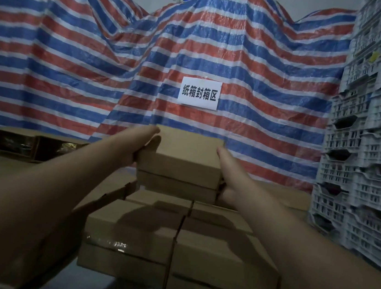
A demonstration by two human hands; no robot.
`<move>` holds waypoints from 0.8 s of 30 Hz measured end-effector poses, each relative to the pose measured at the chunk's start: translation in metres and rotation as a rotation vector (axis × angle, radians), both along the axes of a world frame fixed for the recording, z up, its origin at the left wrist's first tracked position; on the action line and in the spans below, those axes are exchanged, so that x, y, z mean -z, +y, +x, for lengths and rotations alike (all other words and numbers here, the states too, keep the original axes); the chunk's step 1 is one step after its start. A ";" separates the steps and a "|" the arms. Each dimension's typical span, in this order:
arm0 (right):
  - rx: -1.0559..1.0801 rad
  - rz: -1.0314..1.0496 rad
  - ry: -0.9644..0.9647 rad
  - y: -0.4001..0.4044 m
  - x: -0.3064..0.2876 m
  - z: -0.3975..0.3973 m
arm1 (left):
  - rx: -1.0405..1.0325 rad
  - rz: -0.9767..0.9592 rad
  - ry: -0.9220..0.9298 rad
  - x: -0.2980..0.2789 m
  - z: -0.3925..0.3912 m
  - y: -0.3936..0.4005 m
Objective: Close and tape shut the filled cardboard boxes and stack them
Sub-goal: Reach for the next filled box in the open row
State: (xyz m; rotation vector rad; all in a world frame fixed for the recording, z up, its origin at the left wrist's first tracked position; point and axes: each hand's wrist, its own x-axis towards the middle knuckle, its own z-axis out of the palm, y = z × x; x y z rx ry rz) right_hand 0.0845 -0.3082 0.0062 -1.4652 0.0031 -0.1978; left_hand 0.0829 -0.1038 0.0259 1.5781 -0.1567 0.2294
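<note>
I hold a closed brown cardboard box [183, 158] out in front of me with both arms stretched. My left hand [141, 145] grips its left end, fingers over the top and thumb on the near face. My right hand [226, 175] grips its right end, fingers wrapped under the corner. The box hangs just above a stack of closed cardboard boxes [179, 246], several in two rows, one with shiny clear tape [110, 242] across its front. Whether the held box touches the stack below cannot be told.
A red, blue and white striped tarp [75, 58] covers the back, with a white paper sign [199, 93] on it. Grey plastic crates [372, 142] tower at the right. Open cartons [28, 146] lie at the left on flattened cardboard.
</note>
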 end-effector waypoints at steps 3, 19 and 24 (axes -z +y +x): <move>-0.028 -0.017 0.129 0.004 0.006 0.039 | -0.040 0.102 0.043 0.014 0.042 0.002; 0.113 -0.155 0.400 0.014 0.034 0.112 | -0.241 0.218 0.140 0.052 0.139 0.013; 0.129 -0.167 0.338 0.011 0.036 0.107 | -0.470 0.288 0.067 0.050 0.135 0.014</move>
